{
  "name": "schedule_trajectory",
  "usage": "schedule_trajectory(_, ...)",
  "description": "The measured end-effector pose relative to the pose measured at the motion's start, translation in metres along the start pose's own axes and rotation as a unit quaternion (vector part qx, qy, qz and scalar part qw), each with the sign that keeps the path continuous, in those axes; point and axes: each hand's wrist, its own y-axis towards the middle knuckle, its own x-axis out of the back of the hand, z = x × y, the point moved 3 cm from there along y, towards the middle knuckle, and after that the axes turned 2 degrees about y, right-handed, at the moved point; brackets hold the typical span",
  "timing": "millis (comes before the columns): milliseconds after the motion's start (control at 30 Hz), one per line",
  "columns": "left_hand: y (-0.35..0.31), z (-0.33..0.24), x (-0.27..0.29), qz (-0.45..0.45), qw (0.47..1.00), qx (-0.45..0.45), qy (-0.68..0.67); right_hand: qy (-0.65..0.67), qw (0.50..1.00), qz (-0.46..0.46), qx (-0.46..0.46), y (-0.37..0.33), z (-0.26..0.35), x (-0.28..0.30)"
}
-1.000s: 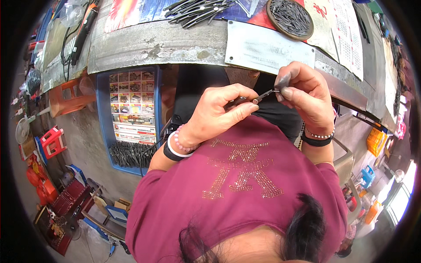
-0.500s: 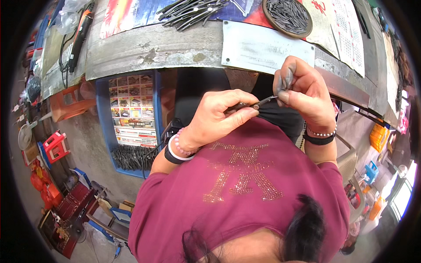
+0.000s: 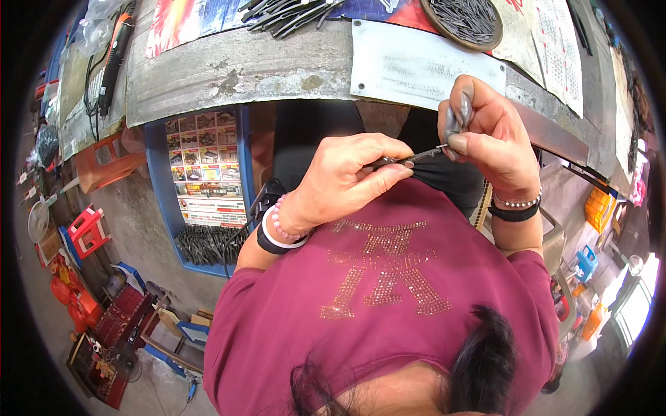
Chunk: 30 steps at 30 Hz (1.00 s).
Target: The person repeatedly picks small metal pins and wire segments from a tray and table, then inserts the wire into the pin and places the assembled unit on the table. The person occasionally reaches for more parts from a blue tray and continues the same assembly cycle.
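My left hand (image 3: 350,170) is closed around a slim dark metal piece (image 3: 424,155), which points out to the right between thumb and forefinger. At its far tip, my right hand (image 3: 489,135) pinches with thumb and forefinger; the fingertips are smeared grey. Whether a separate small part sits in that pinch is hidden. Both hands hover in front of the bench edge, above my lap. Beyond them, a white metal plate (image 3: 409,59) lies on the bench. Farther back are a heap of long dark metal pieces (image 3: 291,14) and a round bowl (image 3: 498,43) of short dark rods.
Left below the bench stands a blue crate (image 3: 158,187) with a printed sheet and many dark pieces (image 3: 208,244). A black-and-orange pen-shaped tool (image 3: 114,66) with a cord lies on the bench's left. Red stool (image 3: 89,232) and chair (image 3: 173,347) stand on the floor.
The view has shifted slightly. My right hand sits a little higher and farther right, still at the piece's tip. My left hand keeps its grip on the metal piece.
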Motion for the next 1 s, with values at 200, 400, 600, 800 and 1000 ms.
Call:
schedule_trajectory(200,0.0003,0.0008,0.0024,0.001,1.0,0.017,-0.013,-0.03,0.999,-0.043,-0.001,0.0031,0.0015,-0.0013)
schedule_trajectory(400,0.0022,0.0029,0.0023,0.003,1.0,0.01,-0.016,-0.028,0.999,-0.045,0.0,0.0044,0.0027,-0.0025)
schedule_trajectory(600,0.0043,0.005,0.0007,-0.006,1.0,-0.001,-0.018,0.002,1.0,-0.001,0.01,0.0034,0.0016,0.0013)
schedule_trajectory(800,0.0043,0.0063,-0.0003,-0.013,1.0,-0.003,-0.025,0.0,1.0,-0.016,0.011,0.0012,0.0008,0.0033)
schedule_trajectory(1000,0.0036,0.0077,0.0002,-0.009,1.0,-0.003,-0.026,-0.011,1.0,-0.015,0.015,0.001,0.0015,0.0022)
